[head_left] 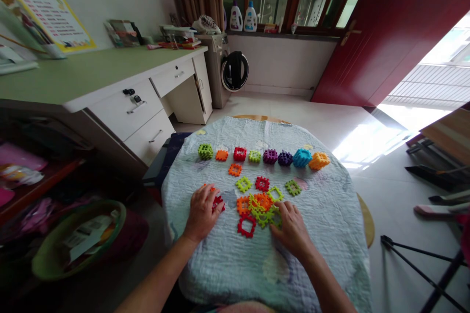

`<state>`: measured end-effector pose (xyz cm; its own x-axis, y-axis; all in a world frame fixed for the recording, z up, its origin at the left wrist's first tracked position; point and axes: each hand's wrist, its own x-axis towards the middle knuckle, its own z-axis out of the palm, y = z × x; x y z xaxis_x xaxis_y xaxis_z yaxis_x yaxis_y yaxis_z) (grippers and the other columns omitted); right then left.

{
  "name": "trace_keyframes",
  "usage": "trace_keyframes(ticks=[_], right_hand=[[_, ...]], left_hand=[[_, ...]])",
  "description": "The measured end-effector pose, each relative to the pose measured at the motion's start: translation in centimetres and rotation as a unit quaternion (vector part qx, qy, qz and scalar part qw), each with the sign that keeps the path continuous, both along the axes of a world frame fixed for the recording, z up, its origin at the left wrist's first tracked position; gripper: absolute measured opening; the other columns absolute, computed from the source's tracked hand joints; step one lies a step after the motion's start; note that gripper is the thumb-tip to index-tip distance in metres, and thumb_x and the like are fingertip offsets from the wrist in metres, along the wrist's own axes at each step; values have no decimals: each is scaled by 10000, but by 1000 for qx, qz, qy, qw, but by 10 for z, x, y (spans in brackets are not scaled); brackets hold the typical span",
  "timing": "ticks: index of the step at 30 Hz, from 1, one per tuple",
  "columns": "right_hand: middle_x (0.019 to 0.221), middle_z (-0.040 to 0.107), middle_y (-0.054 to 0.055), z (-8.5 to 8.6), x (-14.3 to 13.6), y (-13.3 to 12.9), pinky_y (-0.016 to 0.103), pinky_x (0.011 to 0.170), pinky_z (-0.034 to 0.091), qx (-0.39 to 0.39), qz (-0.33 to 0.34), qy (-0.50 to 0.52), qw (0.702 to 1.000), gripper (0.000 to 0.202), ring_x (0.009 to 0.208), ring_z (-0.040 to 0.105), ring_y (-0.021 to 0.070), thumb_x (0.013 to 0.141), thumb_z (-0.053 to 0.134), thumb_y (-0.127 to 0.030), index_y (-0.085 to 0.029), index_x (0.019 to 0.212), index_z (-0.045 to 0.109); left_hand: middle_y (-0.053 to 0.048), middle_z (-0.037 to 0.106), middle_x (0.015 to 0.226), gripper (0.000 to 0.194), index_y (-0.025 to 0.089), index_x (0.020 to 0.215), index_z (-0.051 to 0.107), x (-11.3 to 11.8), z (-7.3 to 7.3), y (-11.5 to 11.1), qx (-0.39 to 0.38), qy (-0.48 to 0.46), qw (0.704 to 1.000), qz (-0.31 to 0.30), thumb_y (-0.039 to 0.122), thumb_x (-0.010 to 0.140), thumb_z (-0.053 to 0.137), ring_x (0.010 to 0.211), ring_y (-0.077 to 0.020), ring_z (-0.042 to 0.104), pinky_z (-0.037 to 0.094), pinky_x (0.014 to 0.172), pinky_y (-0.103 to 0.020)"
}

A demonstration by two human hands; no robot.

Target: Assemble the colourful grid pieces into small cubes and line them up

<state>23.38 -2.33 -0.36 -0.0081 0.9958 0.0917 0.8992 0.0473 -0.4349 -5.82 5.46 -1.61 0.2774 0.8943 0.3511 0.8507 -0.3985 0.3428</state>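
Observation:
On the cloth-covered round table, my left hand (203, 208) rests over a red piece (218, 203), with a bit of orange showing at its fingertips. My right hand (291, 225) has its fingers around a green piece (275, 216) at the right side of a loose pile. That pile holds orange pieces (243, 205), yellow-green ones and a red frame (247, 226) at its front. Behind it lie a yellow-green piece (243, 184), a red piece (262, 184) and an olive green piece (293, 187). What my left palm covers is hidden.
A row of sorted stacks crosses the table's far part, from green (205, 151) through red (240, 153) and purple (270, 156) to blue (301, 157) and orange (319, 160). A bin (125, 225) stands left of the table, a black metal stand (414, 254) to the right.

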Motion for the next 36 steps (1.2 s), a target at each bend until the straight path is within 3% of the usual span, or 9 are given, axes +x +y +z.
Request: trace_keyframes(ticks=[5,9,12,16,24,36], right_hand=[[916,574,59,8,21,-1,333,796,414,-33,11,-16,999,362,873,527,227,655,568,-158,-224,1008,613],[1007,576,77,9,31,19,353,847,425,16,-37,-10,999,393,932,530,233,718,572,-243,-192,1107,595],[1069,575,114,4,26,40,369,912,416,58,-86,-17,994,413,1012,526,257,754,593,-300,-156,1140,591],[1026,579,123,-1,11,56,355,920,412,14,-102,-42,994,413,1003,530,267,775,622,-356,-136,1124,612],[1005,593,126,0,-3,60,340,912,395,-38,-130,-75,988,421,1014,532,276,777,638,-391,-151,1124,630],[1044,621,139,-8,18,54,327,898,417,-27,-101,-47,993,497,984,562,257,725,646,-311,-112,1181,634]], left_hand=[[-118,595,1238,283,233,1104,613,0,-5,3,-7,-16,1000,25,383,879,528,1199,-295,518,404,1051,-483],[-121,605,1217,271,199,1071,626,1,-6,2,5,-7,1000,20,365,874,544,1188,-304,522,410,1035,-493],[-124,600,1220,273,186,1072,626,1,-8,2,11,2,1000,19,357,871,553,1183,-307,522,412,1029,-499],[-121,598,1224,259,195,1066,623,0,-10,3,15,2,1000,18,349,866,562,1190,-305,518,414,1029,-495],[-117,603,1205,233,193,1044,620,1,-9,2,16,-7,1000,17,329,863,568,1165,-299,529,423,1015,-486],[-108,611,1190,216,202,1034,623,1,-6,2,12,-24,1000,15,312,853,579,1162,-293,529,425,1010,-483]])
